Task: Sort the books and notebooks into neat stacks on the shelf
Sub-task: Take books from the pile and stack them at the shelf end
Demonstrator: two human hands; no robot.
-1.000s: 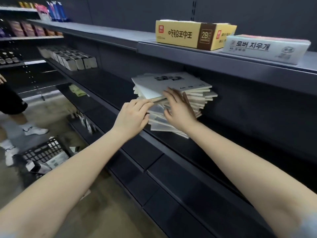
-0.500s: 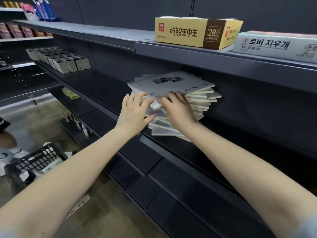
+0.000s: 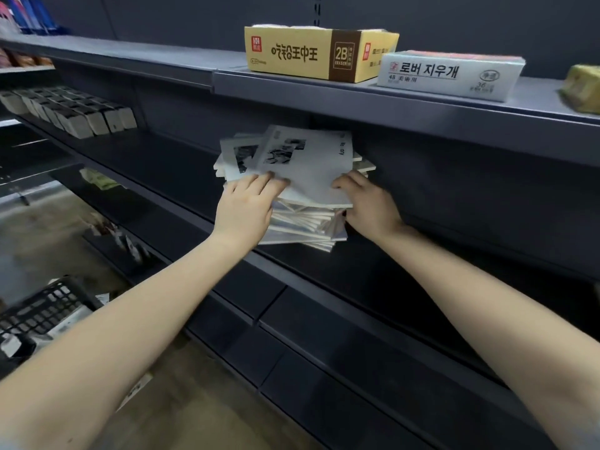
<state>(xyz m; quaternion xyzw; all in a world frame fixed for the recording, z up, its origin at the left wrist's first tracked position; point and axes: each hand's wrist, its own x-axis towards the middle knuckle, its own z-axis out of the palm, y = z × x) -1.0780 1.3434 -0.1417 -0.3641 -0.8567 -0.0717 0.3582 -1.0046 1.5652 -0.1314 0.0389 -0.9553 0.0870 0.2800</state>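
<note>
An uneven stack of grey-white notebooks [image 3: 305, 222] lies on the dark middle shelf [image 3: 406, 280], its edges fanned out at different angles. The top notebook [image 3: 311, 164] has a black-and-white picture on its cover and is tilted up at the back. My left hand [image 3: 246, 206] presses on the stack's left front corner, fingers over the top cover's edge. My right hand [image 3: 367, 206] grips the top notebook's right front corner, fingers on the cover and thumb hidden beneath.
On the shelf above stand a yellow eraser carton [image 3: 318, 55], a pale blue box [image 3: 451, 74] and a yellow packet [image 3: 582, 89]. A row of small boxes [image 3: 71, 112] sits far left. A black basket [image 3: 42, 313] rests on the floor.
My hands have spread apart to the stack's two front corners. The top notebook has turned and lifted at the back, baring another picture cover on the left.
</note>
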